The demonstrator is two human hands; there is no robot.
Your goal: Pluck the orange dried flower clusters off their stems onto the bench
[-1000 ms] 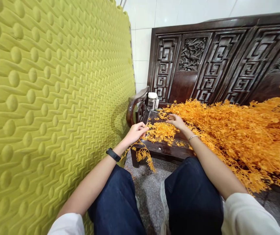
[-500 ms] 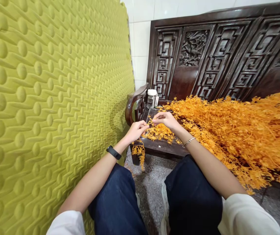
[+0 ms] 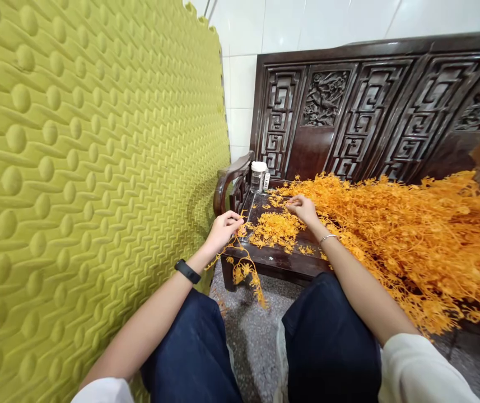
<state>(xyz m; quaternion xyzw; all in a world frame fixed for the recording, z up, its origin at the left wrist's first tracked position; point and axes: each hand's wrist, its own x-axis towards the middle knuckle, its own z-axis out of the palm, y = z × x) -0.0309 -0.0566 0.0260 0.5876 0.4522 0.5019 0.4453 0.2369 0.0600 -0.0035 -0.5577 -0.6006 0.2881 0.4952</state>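
Observation:
My left hand [image 3: 224,230] is closed in a pinch on an orange plastic flower sprig [image 3: 245,271], whose thin branches dangle past the front edge of the bench seat. Farther right, my right hand [image 3: 306,211] has its fingertips pressed together; whatever they hold, if anything, is too small to make out. Between the two hands lies a small pile of loose orange florets [image 3: 274,228] on the dark wooden seat. A big heap of orange flower sprigs [image 3: 416,240] spreads from beside my right hand to the right edge of view.
A clear jar with a white lid [image 3: 258,174] stands at the seat's back left corner, beside a small white tag [image 3: 266,182]. The carved wooden bench [image 3: 307,145] has a curved armrest [image 3: 223,187]. A yellow-green foam mat [image 3: 97,168] stands upright along my left.
My hands have moved apart: the left went left and down with the sprig, the right went right toward the heap. The view has tipped slightly upward.

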